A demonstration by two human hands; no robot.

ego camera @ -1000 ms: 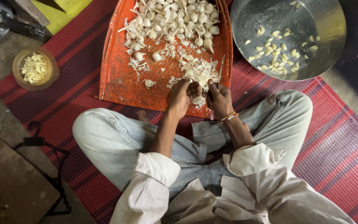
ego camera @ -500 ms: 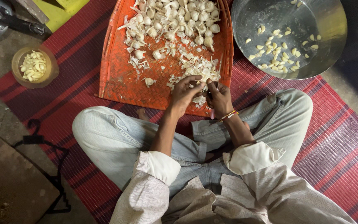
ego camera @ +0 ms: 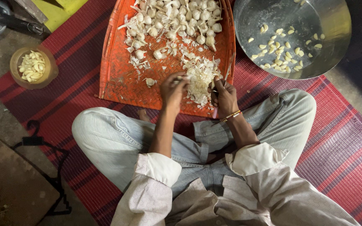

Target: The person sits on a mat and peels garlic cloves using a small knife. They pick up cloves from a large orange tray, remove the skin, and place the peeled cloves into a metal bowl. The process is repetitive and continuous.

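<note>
I sit cross-legged with an orange woven tray [ego camera: 118, 79] in front of my knees. Unpeeled garlic cloves [ego camera: 177, 16] lie heaped at its far end, and a pile of white garlic skins [ego camera: 200, 77] sits near its front edge. My left hand [ego camera: 173, 90] hovers over the tray beside the skins, fingers pinched on a small garlic clove. My right hand [ego camera: 224, 97], with a gold bangle at the wrist, rests at the tray's front edge, curled around something small that I cannot make out.
A steel bowl [ego camera: 336, 37] with peeled cloves stands at the far right. A small round jar [ego camera: 33, 67] of peeled cloves sits on the floor at left. A red striped mat [ego camera: 340, 146] lies under me. A black hanger [ego camera: 42, 142] lies at left.
My left hand has lifted slightly and drawn away from my right hand; both stay over the skin pile at the tray's front edge.
</note>
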